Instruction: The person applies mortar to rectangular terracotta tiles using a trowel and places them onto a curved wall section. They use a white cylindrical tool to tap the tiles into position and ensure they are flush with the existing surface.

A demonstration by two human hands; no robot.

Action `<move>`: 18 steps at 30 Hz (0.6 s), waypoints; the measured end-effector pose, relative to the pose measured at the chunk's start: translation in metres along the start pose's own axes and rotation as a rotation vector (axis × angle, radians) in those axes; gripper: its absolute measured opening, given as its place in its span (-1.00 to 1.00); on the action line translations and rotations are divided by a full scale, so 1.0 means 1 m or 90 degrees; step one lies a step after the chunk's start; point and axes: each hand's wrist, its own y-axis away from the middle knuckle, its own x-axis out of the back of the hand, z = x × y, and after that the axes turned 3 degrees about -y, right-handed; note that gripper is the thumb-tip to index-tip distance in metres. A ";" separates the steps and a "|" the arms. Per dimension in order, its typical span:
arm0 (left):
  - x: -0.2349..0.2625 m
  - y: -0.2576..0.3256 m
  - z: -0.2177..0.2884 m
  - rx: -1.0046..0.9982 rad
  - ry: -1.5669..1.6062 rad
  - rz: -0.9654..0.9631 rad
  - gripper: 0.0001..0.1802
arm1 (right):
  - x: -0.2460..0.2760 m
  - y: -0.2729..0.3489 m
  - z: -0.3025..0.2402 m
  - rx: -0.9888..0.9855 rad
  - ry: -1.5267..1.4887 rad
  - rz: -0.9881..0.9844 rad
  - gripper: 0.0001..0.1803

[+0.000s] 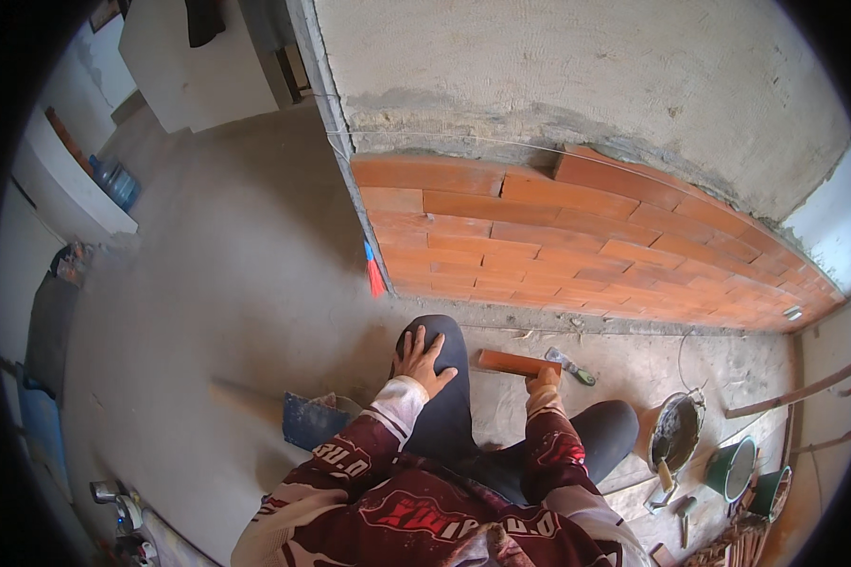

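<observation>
My left hand [423, 360] lies on my bent left knee with its fingers spread and nothing in it. In my right hand [543, 380] is one end of a flat orange brick tile [511, 362], held low over the floor in front of me. Just beyond that hand lies a putty knife [572, 367] with a green and black handle. Ahead, rows of orange brick tiles [539, 236] cover the lower part of the wall [577, 66]. At the top row, one tile [615, 180] sits higher than those to its left. A thin string [463, 139] runs across the wall near the top row.
To my right stand a mortar bucket [645, 437] and green buckets [731, 470]. A trowel [665, 484] and another handled tool [686, 515] lie near them, with stacked tiles [742, 548] behind. A blue container [314, 422] is at my left; a red-and-blue brush [373, 269] leans at the wall corner.
</observation>
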 end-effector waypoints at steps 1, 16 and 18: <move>0.000 -0.001 -0.001 -0.002 0.002 0.003 -0.10 | -0.002 0.001 0.003 -0.001 -0.003 0.001 -0.58; 0.002 0.005 -0.011 -0.017 0.009 0.039 -0.10 | -0.029 -0.008 0.025 -0.144 -0.112 -0.129 -0.58; 0.003 0.006 -0.013 -0.011 0.012 0.028 -0.10 | -0.036 -0.011 0.026 -0.140 -0.098 -0.130 -0.60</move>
